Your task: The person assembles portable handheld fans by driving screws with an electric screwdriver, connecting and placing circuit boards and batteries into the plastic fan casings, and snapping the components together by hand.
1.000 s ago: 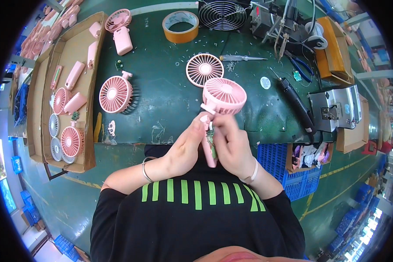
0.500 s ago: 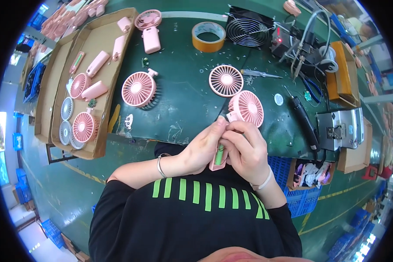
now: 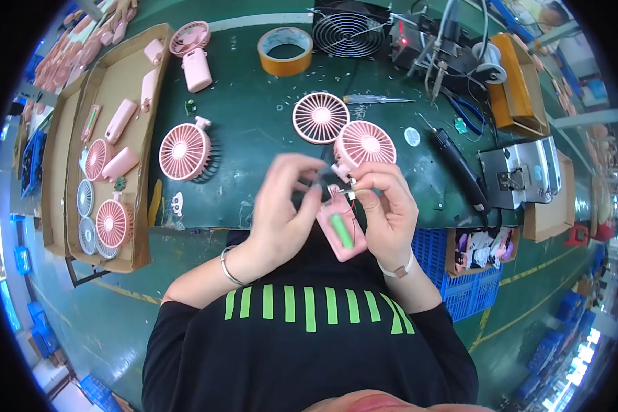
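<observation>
head view: both hands meet over the near edge of the green bench (image 3: 254,117). between them is a pink handheld fan (image 3: 353,185), its round head pointing far and slightly right and its open handle pointing back toward the person, so the long axis runs far to near. a green cell (image 3: 342,231) lies exposed in the opened handle, along that same axis. the right hand (image 3: 386,209) is the nearer one to the fan: its grip is closed on the handle from the right side, fingers pinching near the neck. the left hand (image 3: 281,206) comes in from the left, fingers curled onto a small dark part (image 3: 328,182) at the neck, just left of the fan. farther off on the bench lie a loose pink grille (image 3: 321,117), another pink fan (image 3: 185,151), a tape roll (image 3: 285,50), and at the far left a cardboard tray (image 3: 144,247) of pink parts.
</observation>
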